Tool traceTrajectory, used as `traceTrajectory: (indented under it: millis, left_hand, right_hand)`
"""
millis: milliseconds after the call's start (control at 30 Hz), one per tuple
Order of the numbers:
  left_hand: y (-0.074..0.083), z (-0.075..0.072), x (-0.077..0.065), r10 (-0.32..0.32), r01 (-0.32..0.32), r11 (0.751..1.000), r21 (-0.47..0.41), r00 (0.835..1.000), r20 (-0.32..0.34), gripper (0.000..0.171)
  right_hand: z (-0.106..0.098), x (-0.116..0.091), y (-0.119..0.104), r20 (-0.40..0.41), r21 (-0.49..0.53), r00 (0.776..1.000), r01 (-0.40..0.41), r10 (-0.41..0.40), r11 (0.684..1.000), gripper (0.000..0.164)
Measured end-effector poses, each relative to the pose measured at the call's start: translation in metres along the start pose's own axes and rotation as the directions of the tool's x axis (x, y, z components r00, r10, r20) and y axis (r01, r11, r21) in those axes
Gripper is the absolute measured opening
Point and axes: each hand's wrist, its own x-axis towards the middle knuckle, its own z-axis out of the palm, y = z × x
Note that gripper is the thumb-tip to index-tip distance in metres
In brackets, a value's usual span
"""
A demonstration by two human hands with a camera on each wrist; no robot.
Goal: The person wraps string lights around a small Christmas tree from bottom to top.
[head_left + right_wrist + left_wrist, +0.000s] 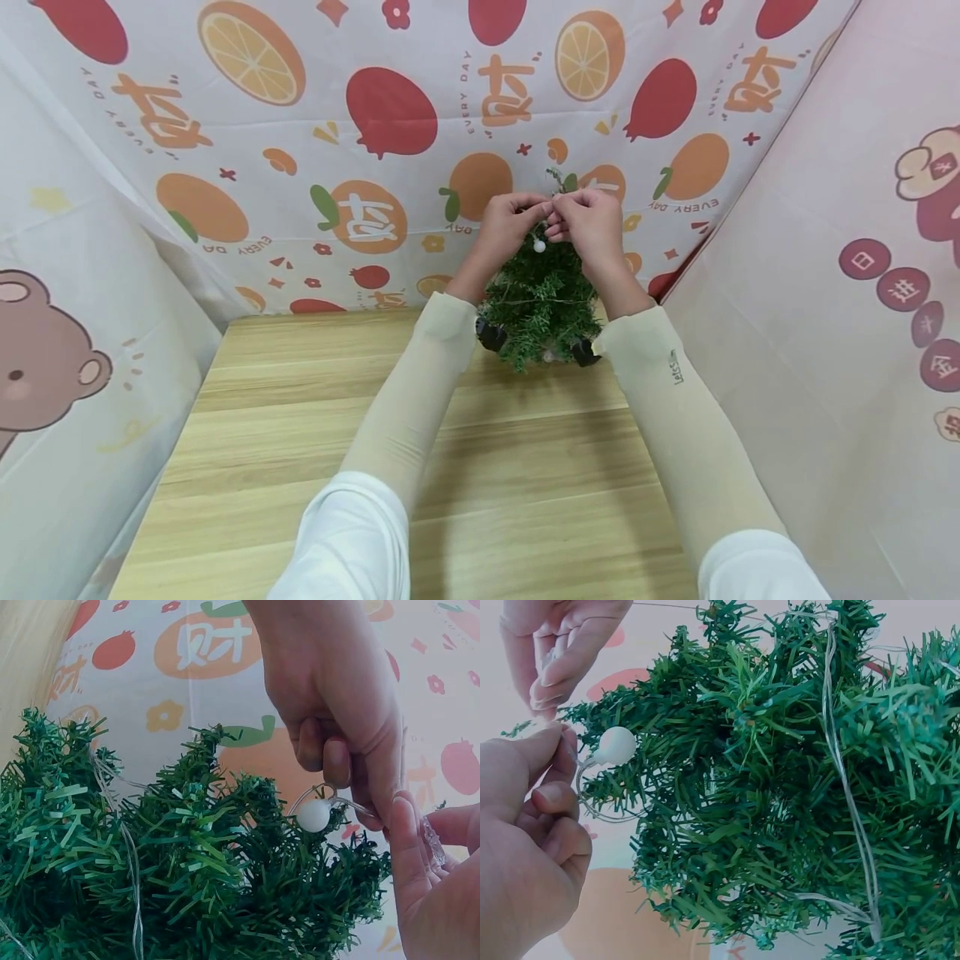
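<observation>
A small artificial Christmas tree (543,287) stands at the back of the table, wound with a clear-wired string light (840,772). One round white bulb (618,745) hangs on a wire loop by the treetop. Close to that bulb, my left hand (510,229) pinches the wire between thumb and forefinger, other fingers curled. My right hand (592,225) meets it fingertip to fingertip above the upper branches. Between the right fingers is a small clear, glinting piece (433,841), partly hidden by them; I cannot tell what it is.
Two black objects (491,334) flank the tree's lower branches. A fruit-printed cloth (300,167) hangs right behind the tree, and another printed cloth (787,292) closes off the right side. The wood-grain table (300,400) extends toward me under both forearms.
</observation>
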Motion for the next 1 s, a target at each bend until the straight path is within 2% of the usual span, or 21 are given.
traceTrajectory:
  millis: [200, 467, 633, 733, 833, 900, 1000]
  left_hand:
    - [0.004, -0.002, -0.001, -0.037, 0.036, 0.998, 0.061, 0.999, 0.006, 0.021]
    - [0.007, -0.003, -0.001, -0.056, 0.054, 0.996, 0.074, 0.998, 0.026, 0.023]
    - [0.009, -0.005, -0.003, -0.072, 0.07, 0.994, 0.083, 0.997, 0.029, 0.023]
    - [0.01, -0.005, -0.004, -0.08, 0.077, 0.993, 0.09, 0.996, 0.034, 0.024]
    - [0.011, -0.005, -0.004, -0.087, 0.082, 0.991, 0.108, 0.996, 0.036, 0.024]
    - [0.011, -0.005, -0.004, -0.087, 0.082, 0.989, 0.126, 0.996, 0.036, 0.024]
    - [0.011, -0.006, -0.005, -0.079, 0.074, 0.988, 0.139, 0.996, 0.032, 0.025]
  right_hand:
    - [-0.001, 0.0, 0.001, -0.013, -0.001, 1.0, 0.003, -0.003, 1.0, 0.021]
    - [-0.003, 0.0, 0.004, -0.057, -0.02, 0.998, 0.025, -0.026, 0.999, 0.02]
    - [-0.006, -0.002, 0.008, -0.047, -0.087, 0.998, 0.035, -0.039, 0.996, 0.021]
    - [-0.01, -0.003, 0.01, -0.049, -0.247, 0.998, 0.029, -0.042, 0.968, 0.027]
    - [-0.012, -0.003, 0.012, -0.049, -0.403, 0.998, 0.022, -0.045, 0.915, 0.032]
    - [-0.014, -0.004, 0.014, -0.048, -0.459, 0.997, 0.024, -0.051, 0.888, 0.033]
    - [-0.014, -0.004, 0.017, -0.045, -0.475, 0.995, 0.054, -0.086, 0.878, 0.032]
